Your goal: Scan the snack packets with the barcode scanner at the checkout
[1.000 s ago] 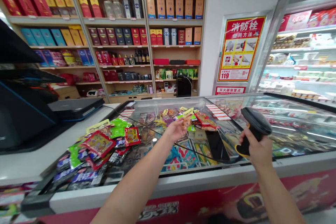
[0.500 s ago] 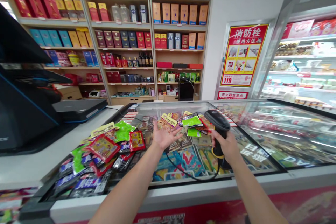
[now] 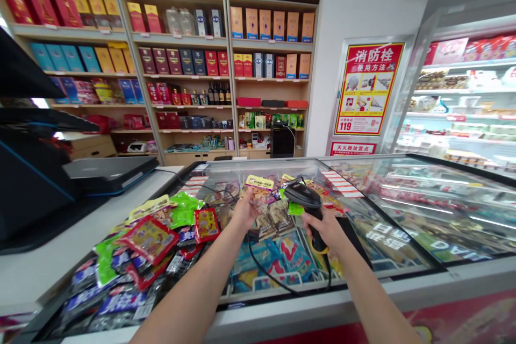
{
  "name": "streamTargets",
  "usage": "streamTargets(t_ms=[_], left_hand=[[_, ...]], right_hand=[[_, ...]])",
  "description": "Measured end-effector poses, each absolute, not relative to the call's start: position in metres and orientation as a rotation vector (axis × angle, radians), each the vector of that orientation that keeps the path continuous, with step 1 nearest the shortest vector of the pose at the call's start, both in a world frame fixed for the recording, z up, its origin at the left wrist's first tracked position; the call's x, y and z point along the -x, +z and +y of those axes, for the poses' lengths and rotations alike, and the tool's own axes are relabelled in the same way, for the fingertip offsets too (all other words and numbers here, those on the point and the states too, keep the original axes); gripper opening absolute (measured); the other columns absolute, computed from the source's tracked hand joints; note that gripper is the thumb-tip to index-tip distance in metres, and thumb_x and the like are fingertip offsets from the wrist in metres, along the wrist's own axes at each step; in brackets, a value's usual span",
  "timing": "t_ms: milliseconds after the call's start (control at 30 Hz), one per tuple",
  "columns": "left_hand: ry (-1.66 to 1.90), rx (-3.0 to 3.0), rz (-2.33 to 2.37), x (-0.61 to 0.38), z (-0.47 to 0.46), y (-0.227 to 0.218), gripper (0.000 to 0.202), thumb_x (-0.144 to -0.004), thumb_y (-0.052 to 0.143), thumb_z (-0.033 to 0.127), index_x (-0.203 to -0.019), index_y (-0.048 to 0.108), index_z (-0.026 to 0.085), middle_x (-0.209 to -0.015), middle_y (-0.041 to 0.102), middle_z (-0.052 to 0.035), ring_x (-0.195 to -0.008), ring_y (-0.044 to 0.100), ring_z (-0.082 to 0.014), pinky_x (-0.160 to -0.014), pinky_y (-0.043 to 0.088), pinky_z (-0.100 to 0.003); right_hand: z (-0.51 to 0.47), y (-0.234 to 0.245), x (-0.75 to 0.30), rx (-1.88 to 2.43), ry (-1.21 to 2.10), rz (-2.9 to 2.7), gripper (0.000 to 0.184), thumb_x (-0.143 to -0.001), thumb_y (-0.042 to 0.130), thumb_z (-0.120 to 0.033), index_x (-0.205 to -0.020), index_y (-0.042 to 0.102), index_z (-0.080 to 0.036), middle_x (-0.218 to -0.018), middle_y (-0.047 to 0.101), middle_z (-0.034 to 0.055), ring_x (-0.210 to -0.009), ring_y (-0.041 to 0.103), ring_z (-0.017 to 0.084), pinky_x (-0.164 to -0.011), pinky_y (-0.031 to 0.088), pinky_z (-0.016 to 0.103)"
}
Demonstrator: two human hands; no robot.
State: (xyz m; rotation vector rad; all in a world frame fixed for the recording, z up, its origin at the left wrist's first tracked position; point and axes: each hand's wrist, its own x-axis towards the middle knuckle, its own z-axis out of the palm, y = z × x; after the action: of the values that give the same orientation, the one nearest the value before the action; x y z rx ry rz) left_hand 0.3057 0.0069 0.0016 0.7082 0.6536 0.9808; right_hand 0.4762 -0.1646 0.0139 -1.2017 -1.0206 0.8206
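Now: L grip [image 3: 245,214] closed on snack pkt [image 3: 258,199]; R grip [image 3: 327,228] closed round barcode scanner [image 3: 306,198], nose angled at pkt, just beside it, for clean read.

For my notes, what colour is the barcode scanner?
The barcode scanner is black with yellow trim at its base, clearest in the head view.

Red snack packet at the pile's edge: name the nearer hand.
Left: the left hand is just right of the packet, apart from it; the right hand is farther right.
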Motion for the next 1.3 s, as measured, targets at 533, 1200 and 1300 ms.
streamTargets(t_ms=[533, 1200, 1300], left_hand=[[0.968, -1.931, 1.243, -0.304, -0.013, -0.011, 0.026, -0.061, 0.078, 0.017, -0.080, 0.061, 0.022, -0.099, 0.067, -0.0116, -0.116, 0.056, -0.0355, -0.098, 0.043, -0.046], [1.148, -1.017, 0.758, -0.320, 0.008, 0.001, 0.025, -0.068, 0.077, 0.022, -0.086, 0.060, 0.019, -0.080, 0.069, -0.0031, -0.073, 0.067, -0.0181, -0.068, 0.054, -0.031], [1.240, -0.884, 0.699, -0.326, 0.008, -0.012, 0.038, -0.056, 0.086, 0.028, -0.083, 0.063, 0.016, -0.078, 0.071, -0.0029, -0.071, 0.068, -0.0172, -0.068, 0.055, -0.030]], right_hand=[[-0.169, 0.007, -0.479, 1.162, 0.759, -0.975, 0.043, -0.062, 0.083, -0.052, -0.060, 0.057, -0.019, -0.043, 0.053, -0.0027, -0.037, 0.045, 0.011, -0.040, 0.039, 0.026], [-0.167, 0.016, -0.486, 1.169, 0.828, -1.014, 0.039, -0.069, 0.076, -0.051, -0.069, 0.055, -0.019, -0.052, 0.055, -0.0034, -0.040, 0.048, 0.010, -0.042, 0.042, 0.025], [-0.160, 0.018, -0.483, 1.232, 0.919, -1.043, 0.040, -0.066, 0.078, -0.050, -0.071, 0.053, -0.020, -0.053, 0.056, -0.0043, -0.040, 0.048, 0.010, -0.039, 0.039, 0.023]])
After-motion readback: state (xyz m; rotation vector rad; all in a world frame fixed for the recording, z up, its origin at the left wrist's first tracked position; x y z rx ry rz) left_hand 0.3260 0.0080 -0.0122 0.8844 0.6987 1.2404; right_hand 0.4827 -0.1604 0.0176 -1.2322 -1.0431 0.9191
